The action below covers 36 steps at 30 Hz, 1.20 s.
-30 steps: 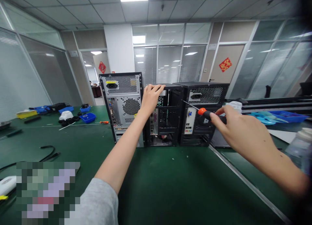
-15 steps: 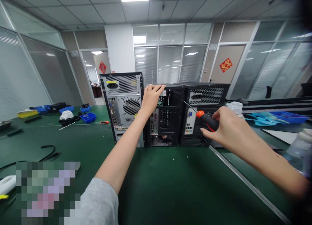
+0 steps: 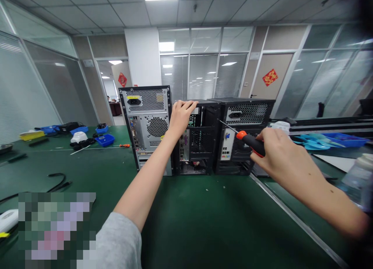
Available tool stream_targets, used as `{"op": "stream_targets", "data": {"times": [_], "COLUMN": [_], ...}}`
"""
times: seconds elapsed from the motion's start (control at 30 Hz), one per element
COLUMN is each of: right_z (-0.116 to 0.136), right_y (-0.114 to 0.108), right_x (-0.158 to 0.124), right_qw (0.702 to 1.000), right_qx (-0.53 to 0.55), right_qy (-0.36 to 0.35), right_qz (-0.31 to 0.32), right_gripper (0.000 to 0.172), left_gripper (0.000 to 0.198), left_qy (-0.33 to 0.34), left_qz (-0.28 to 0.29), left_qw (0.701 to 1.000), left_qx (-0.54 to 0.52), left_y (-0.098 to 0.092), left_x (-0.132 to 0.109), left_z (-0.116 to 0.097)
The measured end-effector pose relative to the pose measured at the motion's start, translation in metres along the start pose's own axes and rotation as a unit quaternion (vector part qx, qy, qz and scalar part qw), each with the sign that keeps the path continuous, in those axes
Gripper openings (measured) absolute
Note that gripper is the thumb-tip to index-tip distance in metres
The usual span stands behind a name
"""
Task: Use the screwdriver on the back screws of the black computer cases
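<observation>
Three computer towers stand rear-side toward me on a green mat [image 3: 204, 222]. My left hand [image 3: 181, 115] rests on the top rear edge of the open middle case [image 3: 201, 144], fingers curled over it. My right hand [image 3: 276, 154] grips a screwdriver [image 3: 247, 140] with an orange and black handle. Its thin shaft points up and left, across the back of the black right tower [image 3: 246, 117]. The silver left tower [image 3: 147, 121] stands beside my left forearm.
Blue trays [image 3: 105, 140], a small orange screwdriver [image 3: 124, 146] and black cables [image 3: 56, 181] lie on the mat's left side. More blue trays [image 3: 335, 138] sit at the right. A clear bottle [image 3: 357, 179] stands near my right forearm. Glass partitions line the room.
My right hand with the screwdriver dipped down and left, then came back slightly up and right. My left hand has stayed on the middle case.
</observation>
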State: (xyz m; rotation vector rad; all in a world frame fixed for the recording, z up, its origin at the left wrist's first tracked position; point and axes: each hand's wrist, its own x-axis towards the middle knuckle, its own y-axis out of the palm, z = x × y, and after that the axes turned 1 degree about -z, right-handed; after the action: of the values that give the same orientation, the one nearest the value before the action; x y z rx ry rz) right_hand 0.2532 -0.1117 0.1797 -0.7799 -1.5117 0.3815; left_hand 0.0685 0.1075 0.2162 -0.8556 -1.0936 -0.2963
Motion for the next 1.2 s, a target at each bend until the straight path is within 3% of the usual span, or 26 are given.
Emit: {"op": "stream_targets", "data": {"times": [0.2,0.43,0.73,1.2], "right_z": [0.0022,-0.0001,-0.0008,-0.0016], "right_y": [-0.0042,-0.003,-0.0041,-0.0033], "right_x": [-0.0028,-0.0051,-0.0044,-0.0043], "right_qw": [0.999,0.996,0.994,0.991], "right_qx": [-0.041,-0.05,-0.07,-0.078], "right_qy": [-0.016,-0.041,-0.043,-0.055], "right_qz": [-0.027,-0.067,-0.069,-0.093], "right_gripper": [0.014,0.028,0.043,0.043], "left_gripper": [0.049,0.05,0.049,0.051], "left_qy": [0.0,-0.001,-0.003,-0.007], "left_qz": [0.008,0.013,0.009,0.019], "left_qw": [1.0,1.0,1.0,1.0], "left_qx": [0.002,0.016,0.006,0.011], "left_y": [-0.0011,-0.0015,-0.0027,-0.0032], "left_x": [0.0002,0.0005,0.0003,0.0005], "left_z": [-0.0003,-0.0011,-0.0018,-0.0027]}}
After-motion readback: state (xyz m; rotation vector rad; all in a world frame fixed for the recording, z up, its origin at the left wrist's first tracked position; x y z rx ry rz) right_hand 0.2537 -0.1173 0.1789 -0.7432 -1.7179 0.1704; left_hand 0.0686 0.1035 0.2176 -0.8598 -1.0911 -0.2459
